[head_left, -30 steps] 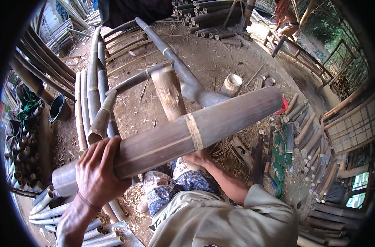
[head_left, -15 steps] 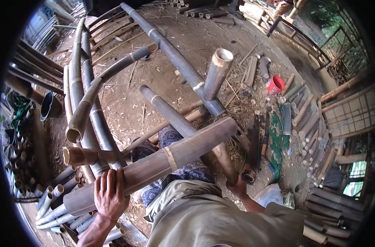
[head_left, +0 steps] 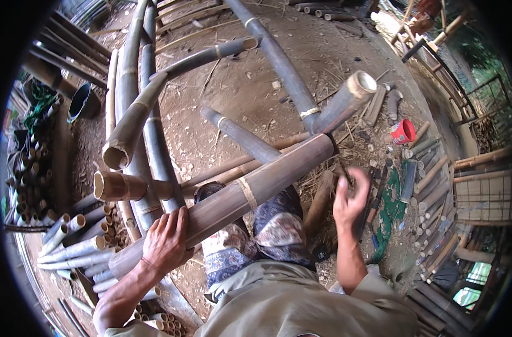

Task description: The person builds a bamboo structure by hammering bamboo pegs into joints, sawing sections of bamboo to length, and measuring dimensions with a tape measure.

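A split-faced, dark brown bamboo pole (head_left: pixel 278 168) lies slantwise across my lap, with a pale ring at its node. My left hand (head_left: pixel 167 236) is closed over its lower left part, fingers curled on the upper side. Right of my knees, my right hand (head_left: pixel 350 199) is raised with thumb and fingers apart, slightly blurred, holding nothing. Beside it a thick wooden stick (head_left: pixel 319 205) rests at a slant. The pole's far end meets a short upright bamboo stub (head_left: pixel 346 101) on a dark bamboo frame rail (head_left: pixel 281 67).
More bamboo frame pieces (head_left: pixel 135 121) stand on the left, with jutting open ends. Cut bamboo lengths (head_left: pixel 76 247) are stacked at lower left. A red cup (head_left: pixel 403 132), a green net (head_left: pixel 395 208) and further bamboo pieces (head_left: pixel 430 185) lie on the right. A dark bucket (head_left: pixel 86 104) stands at far left.
My right hand has let go of the wooden stick and risen, opening. The stick now rests lower beside my knee. My left hand keeps hold of the bamboo pole, and the view has shifted.
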Available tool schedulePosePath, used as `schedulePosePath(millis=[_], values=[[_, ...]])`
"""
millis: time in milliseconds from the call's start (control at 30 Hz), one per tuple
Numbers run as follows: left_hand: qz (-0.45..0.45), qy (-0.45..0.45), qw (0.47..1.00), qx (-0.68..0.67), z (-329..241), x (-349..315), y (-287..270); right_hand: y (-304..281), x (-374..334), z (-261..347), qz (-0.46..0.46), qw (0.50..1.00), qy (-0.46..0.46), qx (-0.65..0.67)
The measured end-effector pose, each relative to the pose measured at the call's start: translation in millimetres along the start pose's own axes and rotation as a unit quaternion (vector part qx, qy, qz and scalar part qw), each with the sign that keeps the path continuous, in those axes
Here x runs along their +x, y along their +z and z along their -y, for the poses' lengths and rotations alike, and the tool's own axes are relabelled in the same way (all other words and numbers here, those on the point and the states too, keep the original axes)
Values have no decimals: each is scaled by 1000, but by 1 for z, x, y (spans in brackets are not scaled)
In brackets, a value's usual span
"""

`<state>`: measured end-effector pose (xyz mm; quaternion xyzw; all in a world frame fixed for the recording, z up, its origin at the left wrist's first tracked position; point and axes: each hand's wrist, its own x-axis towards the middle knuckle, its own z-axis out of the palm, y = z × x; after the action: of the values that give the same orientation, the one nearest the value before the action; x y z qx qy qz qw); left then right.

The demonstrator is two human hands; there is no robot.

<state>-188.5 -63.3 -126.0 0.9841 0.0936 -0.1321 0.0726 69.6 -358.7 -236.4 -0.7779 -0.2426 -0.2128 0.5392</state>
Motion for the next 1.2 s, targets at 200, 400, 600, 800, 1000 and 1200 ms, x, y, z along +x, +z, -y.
schedulePosePath(millis=[200, 400, 600, 800, 1000, 1200], values=[[-26, 47, 998, 17, -9, -16, -22, 180, 123, 41, 650, 683, 220, -252], [-12, 88, 996, 25, -26, -77, -81, 143, 58, 53, 572, 699, 415, -108], [164, 5, 985, -50, -46, -134, -147, 42, 94, 159, 453, 808, 377, 22], [158, -201, 956, -143, -64, -157, -149, -24, 122, 260, 461, 733, 413, 281], [159, -301, 190, -921, -103, -61, -287, -18, 34, 227, 468, 869, 48, 155], [203, -404, 140, -881, -125, -48, -201, -7, 9, 179, 536, 841, 50, -48]])
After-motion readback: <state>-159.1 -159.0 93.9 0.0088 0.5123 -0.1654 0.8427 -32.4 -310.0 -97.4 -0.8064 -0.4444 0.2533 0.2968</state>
